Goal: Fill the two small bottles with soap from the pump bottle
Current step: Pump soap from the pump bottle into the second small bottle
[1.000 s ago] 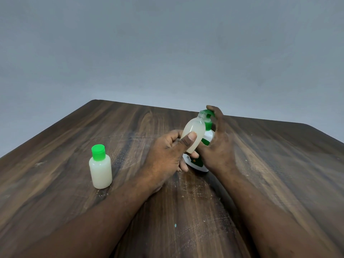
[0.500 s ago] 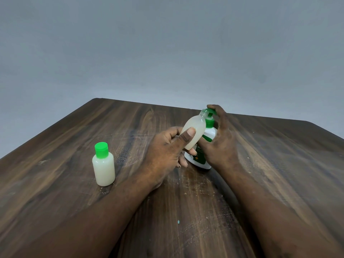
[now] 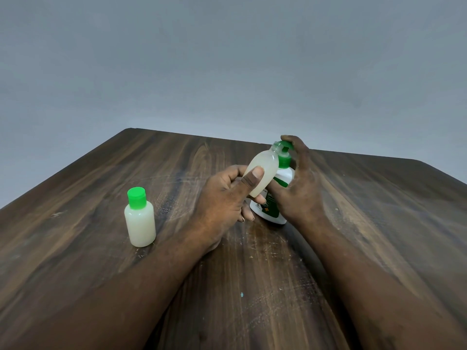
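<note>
Held bottle (image 3: 265, 164) unmoved, pump bottle (image 3: 273, 208) centre table (image 3: 379, 223)

desk (image 3: 252, 286): dark wood-grain, scuffed, slight sheen. capped bottle (image 3: 139, 223): translucent smooth plastic; cap (image 3: 136, 197): glossy green plastic.

2 sm. bottles (image 3: 139, 223) (image 3: 261, 176); 1 pump bottle (image 3: 273, 210)

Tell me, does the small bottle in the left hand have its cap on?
No, the small bottle gripped by the left hand shows a bare open neck tilted toward the pump bottle.
</note>
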